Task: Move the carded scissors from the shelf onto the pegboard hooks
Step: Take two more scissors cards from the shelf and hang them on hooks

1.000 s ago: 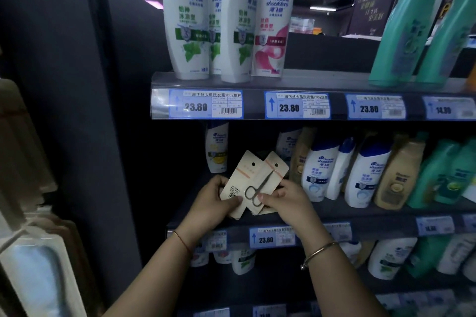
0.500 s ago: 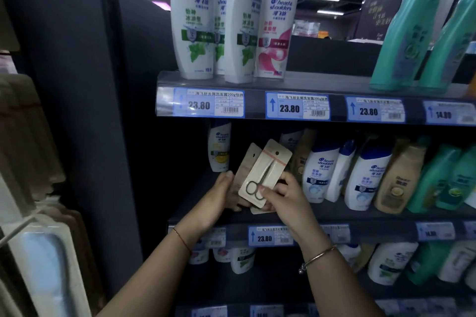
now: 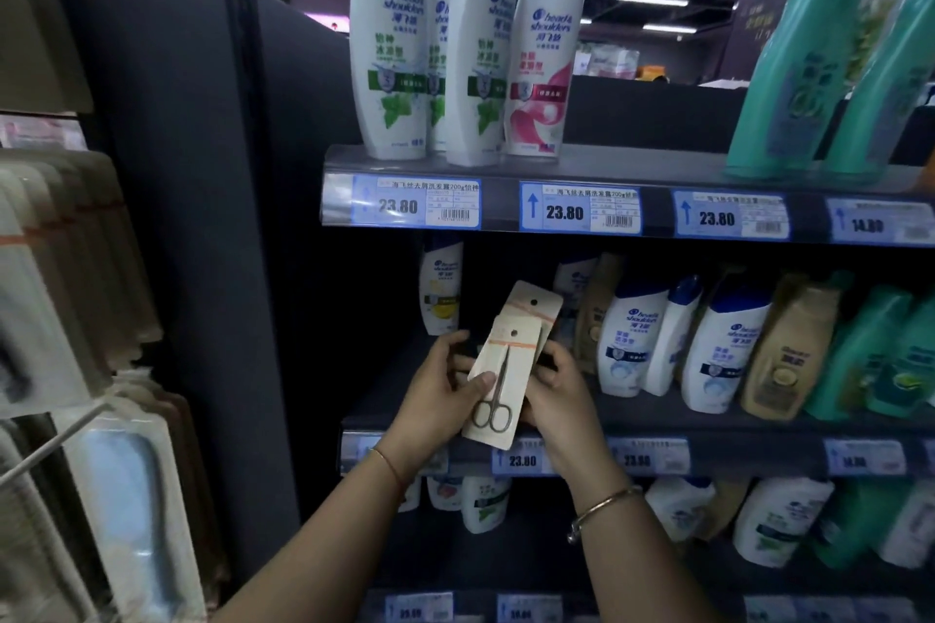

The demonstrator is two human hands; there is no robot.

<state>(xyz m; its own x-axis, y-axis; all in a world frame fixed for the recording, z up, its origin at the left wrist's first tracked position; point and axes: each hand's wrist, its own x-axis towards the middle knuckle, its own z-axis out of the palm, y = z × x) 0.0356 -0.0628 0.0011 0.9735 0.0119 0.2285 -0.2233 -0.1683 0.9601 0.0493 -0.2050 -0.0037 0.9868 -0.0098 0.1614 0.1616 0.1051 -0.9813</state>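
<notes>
I hold a small stack of carded scissors (image 3: 498, 382) in front of the middle shelf (image 3: 657, 420). The front card is beige with an orange stripe, a hang hole and small steel scissors on it. A second card (image 3: 531, 306) sticks up behind it. My left hand (image 3: 440, 387) grips the stack's left edge, thumb on the front card. My right hand (image 3: 556, 400) holds the right edge from behind. A bare metal peg hook (image 3: 50, 440) juts out at the lower left among hanging carded goods.
Shampoo bottles (image 3: 637, 334) stand along the middle shelf right of my hands. More bottles (image 3: 389, 41) line the top shelf (image 3: 607, 162). A dark end panel (image 3: 202, 218) separates the shelves from the hanging packs (image 3: 66, 278) at left.
The fanned cards have been drawn together into a stack and pulled down and toward me, off the shelf. My left thumb now rests on the front card.
</notes>
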